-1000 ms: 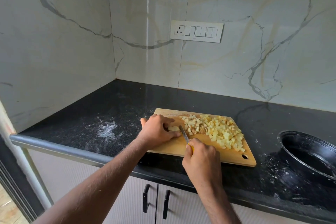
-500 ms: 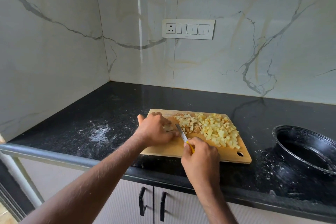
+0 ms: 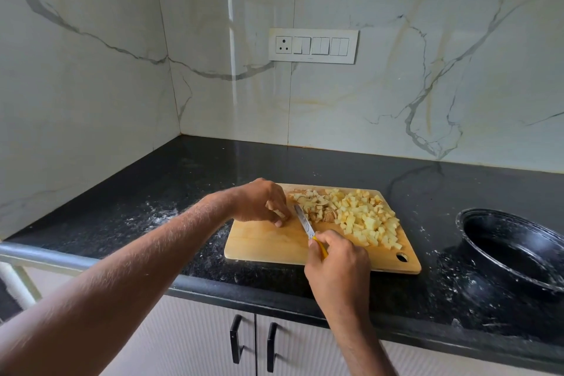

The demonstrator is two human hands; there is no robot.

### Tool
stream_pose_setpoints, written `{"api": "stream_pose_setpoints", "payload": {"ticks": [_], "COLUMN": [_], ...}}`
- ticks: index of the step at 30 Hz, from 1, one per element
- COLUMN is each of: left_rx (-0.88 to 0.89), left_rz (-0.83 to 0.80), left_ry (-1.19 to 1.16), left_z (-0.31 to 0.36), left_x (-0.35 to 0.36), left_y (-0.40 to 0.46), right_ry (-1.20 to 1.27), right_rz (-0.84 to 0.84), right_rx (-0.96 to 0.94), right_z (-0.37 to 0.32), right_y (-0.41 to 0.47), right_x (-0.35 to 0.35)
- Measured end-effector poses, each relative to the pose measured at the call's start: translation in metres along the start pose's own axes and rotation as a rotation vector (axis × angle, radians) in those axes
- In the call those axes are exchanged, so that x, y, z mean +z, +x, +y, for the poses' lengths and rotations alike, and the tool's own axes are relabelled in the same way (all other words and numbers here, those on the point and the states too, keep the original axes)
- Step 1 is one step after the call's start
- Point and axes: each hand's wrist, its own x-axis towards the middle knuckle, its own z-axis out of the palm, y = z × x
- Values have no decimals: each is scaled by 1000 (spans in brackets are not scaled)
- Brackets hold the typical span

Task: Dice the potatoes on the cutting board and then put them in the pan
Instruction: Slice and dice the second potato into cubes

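We're at a black countertop (image 3: 189, 192) with a wooden cutting board (image 3: 268, 246) near the front edge and a black pan (image 3: 512, 249) well apart to its right, nothing in it that we can see. Diced potato pile (image 3: 363, 217) covers the board's far right part; a few uncut strips (image 3: 317, 207) sit just left of it.

Our left hand (image 3: 259, 201) has fingers curled, pinching a small potato piece (image 3: 279, 212) against the board. Our right hand (image 3: 337, 262) is wrapped round the yellow handle of a small knife (image 3: 303, 223), blade angled toward the left fingertips.

Handling call: cubes look light, firm, wet and likely slippery, and will scatter if pushed fast. Pinching them one by one is a poor bet; better to lift the board by its bare left edge and scrape the pile into the pan with the blade. Last piece is tiny, so we keep fingertips tucked back from the edge.
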Motion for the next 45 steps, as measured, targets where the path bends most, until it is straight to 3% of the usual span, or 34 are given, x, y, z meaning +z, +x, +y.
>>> {"api": "stream_pose_setpoints", "payload": {"ticks": [9,14,16,26,38,45], "left_rx": [-96,-109,-111,-304,-496,-388], "left_rz": [179,5,5,483,644,687], "left_ry": [-44,-16,-28,-257,-310,-437], "left_z": [-3,-3,-7,-14,-1,-5], "left_x": [17,5,4,51,57,52], "left_y": [-10,-22,-23,-27,-27,-39], "right_ry": [-34,-86,-118,-254,-275,-217], "right_rz": [-22,-33,-40,-111,-172,-83], "right_rx": [-16,-67,-104,-224,-270,-209], "right_z": [0,0,0,-11,-24,-24], "right_y": [-1,-2,-3,-9,7,15], "right_x": [3,5,5,10,23,19]}}
